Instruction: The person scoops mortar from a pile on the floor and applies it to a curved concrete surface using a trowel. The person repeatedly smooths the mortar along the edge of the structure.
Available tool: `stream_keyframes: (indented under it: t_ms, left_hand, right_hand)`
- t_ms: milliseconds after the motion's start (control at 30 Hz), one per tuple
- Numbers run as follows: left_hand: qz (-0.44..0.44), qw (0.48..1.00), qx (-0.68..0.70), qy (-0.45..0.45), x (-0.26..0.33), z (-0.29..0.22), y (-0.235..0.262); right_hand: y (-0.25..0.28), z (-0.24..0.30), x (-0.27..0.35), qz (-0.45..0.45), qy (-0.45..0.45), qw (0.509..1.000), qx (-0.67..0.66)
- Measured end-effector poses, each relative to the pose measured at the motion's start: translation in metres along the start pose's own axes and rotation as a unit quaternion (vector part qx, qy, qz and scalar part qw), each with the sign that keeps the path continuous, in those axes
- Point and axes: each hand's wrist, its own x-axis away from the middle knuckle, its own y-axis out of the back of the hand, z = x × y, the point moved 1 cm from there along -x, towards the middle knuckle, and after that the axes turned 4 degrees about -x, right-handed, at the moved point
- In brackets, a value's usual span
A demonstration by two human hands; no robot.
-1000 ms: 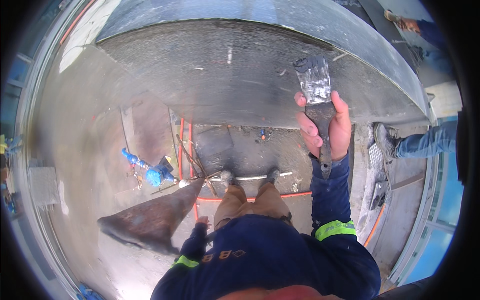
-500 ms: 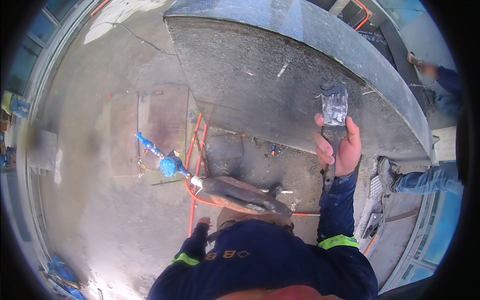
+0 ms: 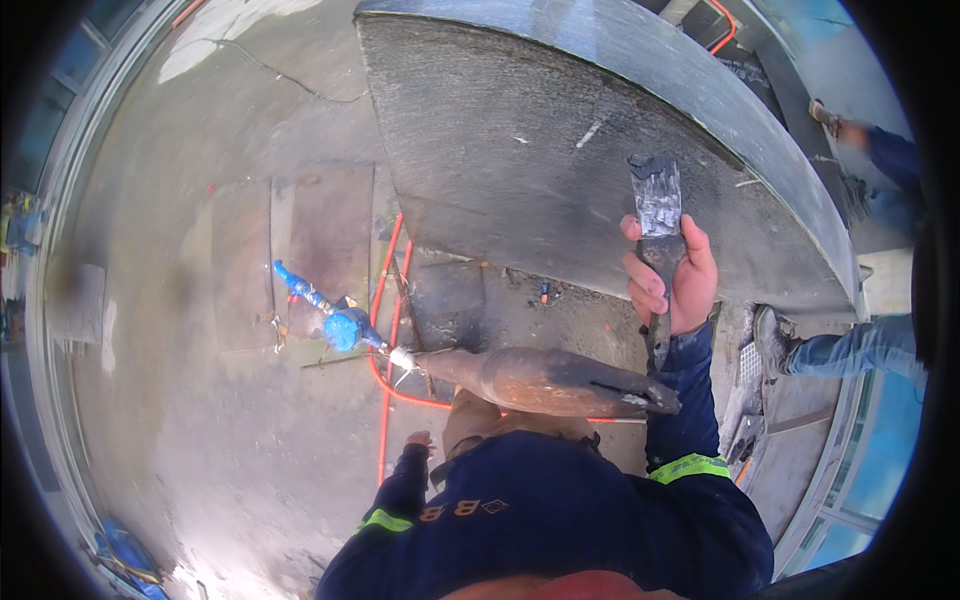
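Observation:
My right hand [image 3: 682,285] is closed round the dark handle of a putty knife [image 3: 660,200], held up in front of a grey wall-like block [image 3: 500,150]. Its metal blade points away from me and is smeared pale grey, with a dark lump at the tip. My left hand [image 3: 421,440] hangs low by my side, looking empty with its fingers loosely apart; much of it is small in view. Between my hands, a rusty brown tapered piece [image 3: 560,382] sticks up toward me, joined to a pipe with a round blue fitting [image 3: 346,328].
Orange hoses [image 3: 385,385] run over the grey floor [image 3: 180,360] beside the pipe. A small dark-and-orange object [image 3: 544,293] lies by the block's base. At right is another person's jeans leg [image 3: 850,352] and shoe; farther up, a dark sleeve [image 3: 890,160].
The brown tapered piece now reaches farther right and nearer my right forearm. My right hand with the putty knife has shifted slightly up and left in the picture. The view has turned a little.

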Motion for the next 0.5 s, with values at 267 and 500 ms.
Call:
stream_keyframes:
  t_ms: [267,500]
  left_hand:
    - [-0.046,0.994,-0.093,-0.033,0.018,0.004,-0.007]
    - [0.001,0.995,-0.104,-0.003,0.001,-0.011,-0.029]
  right_hand:
    - [-0.017,-0.014,-0.016,0.000,-0.027,0.999,0.023]
    - [-0.021,-0.017,-0.020,-0.010,-0.055,0.998,0.029]
